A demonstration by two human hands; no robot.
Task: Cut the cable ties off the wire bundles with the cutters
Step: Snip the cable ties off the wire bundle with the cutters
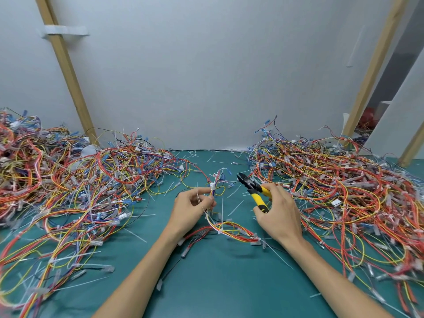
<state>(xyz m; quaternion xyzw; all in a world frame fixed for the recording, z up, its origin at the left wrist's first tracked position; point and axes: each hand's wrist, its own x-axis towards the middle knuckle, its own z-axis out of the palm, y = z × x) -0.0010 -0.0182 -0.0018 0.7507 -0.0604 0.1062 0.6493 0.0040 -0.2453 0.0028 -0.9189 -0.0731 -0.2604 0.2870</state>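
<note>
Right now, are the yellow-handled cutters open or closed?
Apparently open: the two handles of the yellow-and-black metal cutters are spread apart in the right hand; the left hand holds the tied wire bundle.

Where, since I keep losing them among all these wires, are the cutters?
In the head view, just right of centre: the right hand grips the cutters by their yellow handles, tips aimed at the wire bundle the left hand pinches.

Teal table (206, 283); red, orange, yellow and blue wires (80, 180) at left and right; yellow-and-black cutters (254, 189); white ties (212, 186); grey-white wall (206, 65); tan battens (66, 72).
</note>
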